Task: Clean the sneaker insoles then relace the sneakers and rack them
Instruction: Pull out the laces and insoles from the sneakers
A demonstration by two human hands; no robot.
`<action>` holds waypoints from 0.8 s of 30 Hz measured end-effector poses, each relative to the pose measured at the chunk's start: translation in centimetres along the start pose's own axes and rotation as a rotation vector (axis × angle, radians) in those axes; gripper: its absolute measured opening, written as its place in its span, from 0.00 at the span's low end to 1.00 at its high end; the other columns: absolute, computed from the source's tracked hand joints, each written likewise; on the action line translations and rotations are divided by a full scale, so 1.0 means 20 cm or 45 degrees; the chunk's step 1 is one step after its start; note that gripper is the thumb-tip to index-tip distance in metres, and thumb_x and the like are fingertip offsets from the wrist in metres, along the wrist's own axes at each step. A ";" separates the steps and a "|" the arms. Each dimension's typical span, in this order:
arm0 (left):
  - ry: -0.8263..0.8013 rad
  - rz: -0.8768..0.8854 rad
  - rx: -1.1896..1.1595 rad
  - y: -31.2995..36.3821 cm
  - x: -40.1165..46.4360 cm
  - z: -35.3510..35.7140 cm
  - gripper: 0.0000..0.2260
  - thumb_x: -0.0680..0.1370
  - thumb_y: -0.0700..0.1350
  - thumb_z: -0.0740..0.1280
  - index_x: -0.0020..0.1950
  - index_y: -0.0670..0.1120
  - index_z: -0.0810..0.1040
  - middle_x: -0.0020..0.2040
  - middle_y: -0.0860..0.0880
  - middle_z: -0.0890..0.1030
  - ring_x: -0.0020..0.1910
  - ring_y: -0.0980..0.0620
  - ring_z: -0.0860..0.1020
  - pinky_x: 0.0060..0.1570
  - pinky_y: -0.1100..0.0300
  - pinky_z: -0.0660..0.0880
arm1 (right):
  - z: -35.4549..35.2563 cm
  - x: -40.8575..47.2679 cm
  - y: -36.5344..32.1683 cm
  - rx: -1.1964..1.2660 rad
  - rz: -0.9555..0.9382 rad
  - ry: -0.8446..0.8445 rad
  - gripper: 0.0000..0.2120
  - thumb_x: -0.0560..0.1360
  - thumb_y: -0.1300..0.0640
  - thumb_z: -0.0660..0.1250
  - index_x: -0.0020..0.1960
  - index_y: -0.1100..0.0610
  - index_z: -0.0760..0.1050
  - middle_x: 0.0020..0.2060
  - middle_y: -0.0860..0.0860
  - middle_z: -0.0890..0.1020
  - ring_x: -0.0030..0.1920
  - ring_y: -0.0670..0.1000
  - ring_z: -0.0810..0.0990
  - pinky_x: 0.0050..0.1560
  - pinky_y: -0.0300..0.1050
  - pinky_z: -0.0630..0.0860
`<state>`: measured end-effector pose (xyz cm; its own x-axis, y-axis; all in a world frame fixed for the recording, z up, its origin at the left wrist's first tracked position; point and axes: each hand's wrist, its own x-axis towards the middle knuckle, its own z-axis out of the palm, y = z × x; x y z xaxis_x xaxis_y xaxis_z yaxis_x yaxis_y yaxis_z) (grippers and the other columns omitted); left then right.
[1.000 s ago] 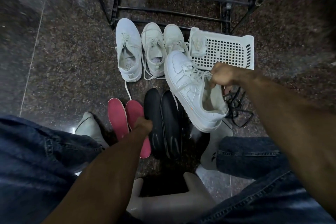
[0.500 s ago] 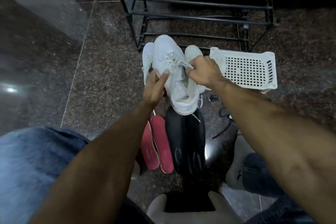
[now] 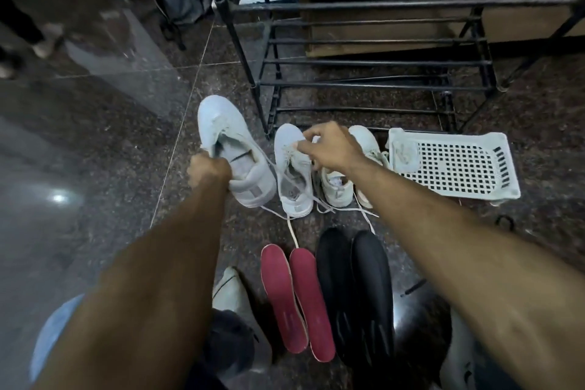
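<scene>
My left hand (image 3: 209, 172) grips the collar of a large white sneaker (image 3: 226, 133), which is tilted with its toe pointing away, left of the others. My right hand (image 3: 330, 149) pinches the laces at the tongue of a second white sneaker (image 3: 292, 177) standing on the floor. A cream sneaker (image 3: 337, 187) stands just right of it, partly hidden by my right arm. Loose laces trail toward me. Nearer to me lie two red insoles (image 3: 297, 298) and two black insoles (image 3: 357, 291), side by side.
A black metal shoe rack (image 3: 364, 63) stands right behind the sneakers. A white perforated plastic basket (image 3: 456, 165) lies on the floor at the right. The floor is dark polished granite. My knees in jeans and a pale stool edge are at the bottom.
The large white sneaker has gone from my right hand to my left and moved left. My right hand has dropped onto the middle sneaker's laces. The view has tilted up toward the rack.
</scene>
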<state>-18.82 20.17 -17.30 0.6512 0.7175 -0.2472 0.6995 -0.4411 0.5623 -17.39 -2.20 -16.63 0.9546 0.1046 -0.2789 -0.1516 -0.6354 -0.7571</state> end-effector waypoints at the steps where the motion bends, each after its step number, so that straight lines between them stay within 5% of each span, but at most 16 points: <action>1: 0.017 -0.053 -0.012 -0.02 0.06 -0.02 0.15 0.78 0.41 0.63 0.63 0.36 0.75 0.63 0.35 0.76 0.63 0.36 0.75 0.61 0.48 0.73 | 0.00 0.01 0.06 0.021 0.063 -0.009 0.19 0.69 0.40 0.69 0.54 0.49 0.80 0.34 0.48 0.84 0.34 0.52 0.85 0.41 0.51 0.82; 6: -0.022 -0.181 -0.045 -0.11 0.29 0.00 0.17 0.75 0.42 0.66 0.63 0.39 0.74 0.62 0.37 0.77 0.60 0.36 0.77 0.56 0.44 0.77 | 0.04 0.02 0.32 0.115 0.260 -0.103 0.05 0.72 0.52 0.69 0.39 0.52 0.80 0.36 0.56 0.85 0.32 0.55 0.85 0.35 0.50 0.81; 13: -0.152 -0.229 0.074 -0.17 0.31 0.28 0.20 0.73 0.43 0.73 0.61 0.37 0.75 0.60 0.41 0.79 0.60 0.40 0.77 0.56 0.51 0.76 | 0.16 0.07 0.50 0.094 0.371 -0.290 0.05 0.75 0.55 0.68 0.43 0.56 0.79 0.39 0.57 0.84 0.32 0.51 0.81 0.32 0.46 0.77; 18: -0.121 -0.199 0.060 -0.23 0.34 0.44 0.18 0.77 0.46 0.69 0.63 0.39 0.75 0.61 0.38 0.78 0.61 0.38 0.76 0.57 0.50 0.74 | 0.18 0.09 0.56 0.002 0.399 -0.323 0.08 0.74 0.52 0.67 0.43 0.56 0.81 0.40 0.57 0.85 0.36 0.53 0.83 0.40 0.53 0.82; 24: -0.662 -0.020 0.395 -0.29 0.38 0.58 0.31 0.74 0.40 0.68 0.76 0.45 0.61 0.71 0.40 0.68 0.67 0.37 0.70 0.65 0.45 0.70 | 0.24 0.09 0.58 -0.004 0.389 -0.430 0.05 0.76 0.54 0.67 0.43 0.53 0.80 0.40 0.54 0.84 0.38 0.53 0.84 0.34 0.46 0.78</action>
<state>-14.47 21.85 -31.61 0.6442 0.4021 -0.6506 0.7122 -0.6255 0.3186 -18.69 -5.79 -28.68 0.7289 0.1555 -0.6667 -0.4121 -0.6779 -0.6087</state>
